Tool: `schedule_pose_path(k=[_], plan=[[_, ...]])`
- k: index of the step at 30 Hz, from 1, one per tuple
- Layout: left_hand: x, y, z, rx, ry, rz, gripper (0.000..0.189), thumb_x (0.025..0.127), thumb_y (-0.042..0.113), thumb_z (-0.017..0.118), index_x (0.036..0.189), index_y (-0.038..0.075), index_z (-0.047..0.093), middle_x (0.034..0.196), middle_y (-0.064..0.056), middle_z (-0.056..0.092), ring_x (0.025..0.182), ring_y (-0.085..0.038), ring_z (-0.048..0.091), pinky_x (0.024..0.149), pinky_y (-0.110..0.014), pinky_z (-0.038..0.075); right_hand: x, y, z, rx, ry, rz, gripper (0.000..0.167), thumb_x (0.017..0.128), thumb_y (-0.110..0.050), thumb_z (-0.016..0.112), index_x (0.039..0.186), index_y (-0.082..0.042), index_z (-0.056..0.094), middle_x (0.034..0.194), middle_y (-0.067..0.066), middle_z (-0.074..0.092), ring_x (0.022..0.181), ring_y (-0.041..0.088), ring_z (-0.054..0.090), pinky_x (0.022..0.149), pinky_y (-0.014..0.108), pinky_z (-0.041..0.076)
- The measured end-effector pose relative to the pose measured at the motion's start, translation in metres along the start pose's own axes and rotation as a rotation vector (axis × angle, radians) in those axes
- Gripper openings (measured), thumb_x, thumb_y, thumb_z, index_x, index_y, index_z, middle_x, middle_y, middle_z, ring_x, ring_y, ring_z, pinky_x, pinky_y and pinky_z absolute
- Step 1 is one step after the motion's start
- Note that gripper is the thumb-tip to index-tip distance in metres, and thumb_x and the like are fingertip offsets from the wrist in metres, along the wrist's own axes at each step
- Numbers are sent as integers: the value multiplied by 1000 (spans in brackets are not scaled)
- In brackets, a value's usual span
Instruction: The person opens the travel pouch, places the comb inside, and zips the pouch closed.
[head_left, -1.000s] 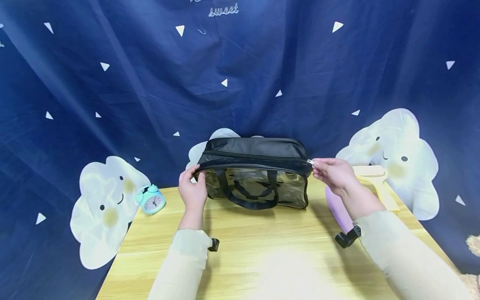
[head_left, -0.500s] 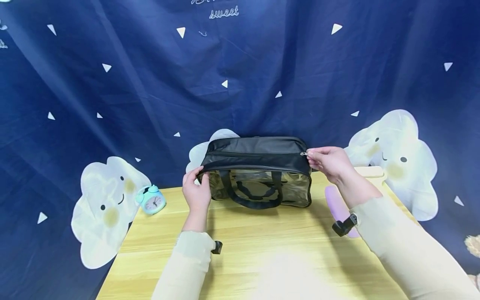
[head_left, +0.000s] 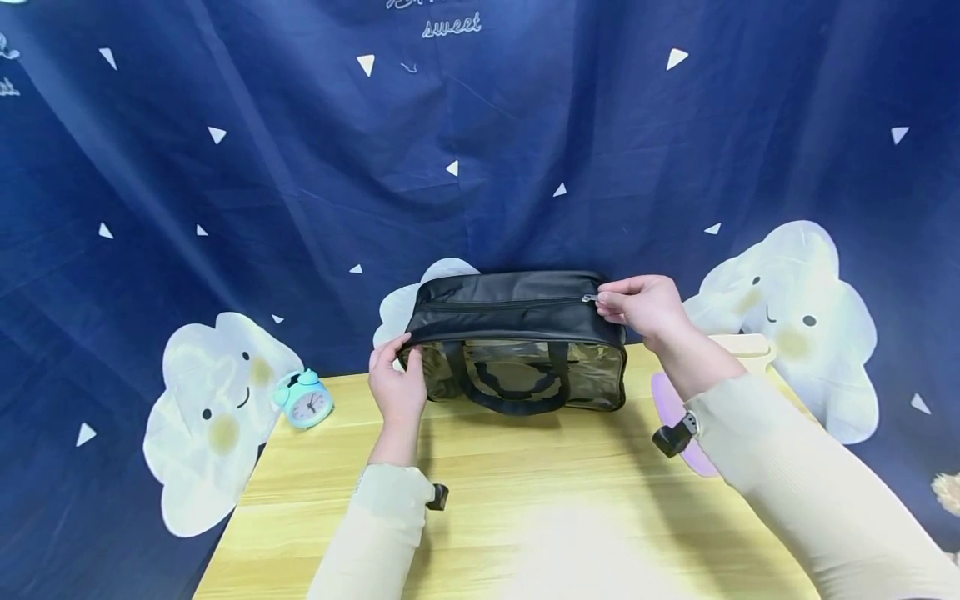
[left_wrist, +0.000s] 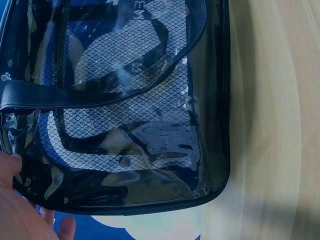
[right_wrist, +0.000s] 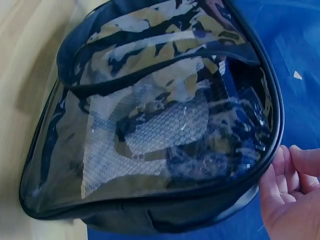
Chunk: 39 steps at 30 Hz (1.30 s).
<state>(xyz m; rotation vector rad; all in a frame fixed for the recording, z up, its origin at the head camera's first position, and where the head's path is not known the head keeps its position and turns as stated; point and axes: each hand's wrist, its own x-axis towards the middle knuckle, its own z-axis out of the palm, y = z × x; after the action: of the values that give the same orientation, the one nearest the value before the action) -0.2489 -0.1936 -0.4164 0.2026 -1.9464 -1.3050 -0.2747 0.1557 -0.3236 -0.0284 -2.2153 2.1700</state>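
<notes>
A black bag [head_left: 517,325] with a clear front panel and looped black handles stands upright at the back of the table. My left hand [head_left: 397,385] grips its upper left corner, fingers behind and thumb in front. At the right end of the top, my right hand [head_left: 647,308] pinches the silver zipper pull [head_left: 589,298] between thumb and fingertips. Through the clear panel [left_wrist: 135,145] in the left wrist view, a pale mesh-patterned surface shows. The right wrist view has the curled fingers [right_wrist: 286,175] beside the bag's edge, with the zipper pull hidden.
A light blue alarm clock [head_left: 306,400] stands at the table's back left. Behind my right forearm are a purple curved object [head_left: 664,400] and a cream-coloured item [head_left: 742,343]. A dark blue curtain [head_left: 480,150] with cloud prints hangs right behind the bag.
My right hand has moved up and left, drawing the zipper pull from the bag's right end along the top. My left hand keeps its grip on the corner, shifting slightly right with the bag.
</notes>
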Motion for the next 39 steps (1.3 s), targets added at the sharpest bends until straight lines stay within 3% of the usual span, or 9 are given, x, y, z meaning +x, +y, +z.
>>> schedule_pose_path(k=[23,28,32,39], plan=[[-5,-3,0,-1,-13,-27,22,97,4,75,118,4,80,121,-17,67,121,-38,62,106,-55,48,7,-17,53,-44,-23,-28,25,99,6,66,120,19,69,79,-1,73,67,7,72,68,23,61],[-4,-2,1,23,-7,-36,23,97,5,75,119,6,80,123,-13,70,121,-32,64,89,-45,56,8,-17,65,-39,-16,-17,23,99,5,67,119,16,71,81,3,74,68,9,72,68,24,61],[-4,-1,1,36,1,-51,24,96,6,75,120,8,81,124,-11,72,121,-27,65,75,-35,52,7,-18,78,-33,-19,-12,21,100,4,67,117,14,73,89,8,76,71,10,72,70,26,62],[-6,0,1,43,9,-69,25,96,7,75,120,9,81,126,-9,73,122,-28,65,80,-40,49,6,-20,98,-14,-14,0,18,99,4,69,114,11,76,99,16,77,73,12,73,72,28,62]])
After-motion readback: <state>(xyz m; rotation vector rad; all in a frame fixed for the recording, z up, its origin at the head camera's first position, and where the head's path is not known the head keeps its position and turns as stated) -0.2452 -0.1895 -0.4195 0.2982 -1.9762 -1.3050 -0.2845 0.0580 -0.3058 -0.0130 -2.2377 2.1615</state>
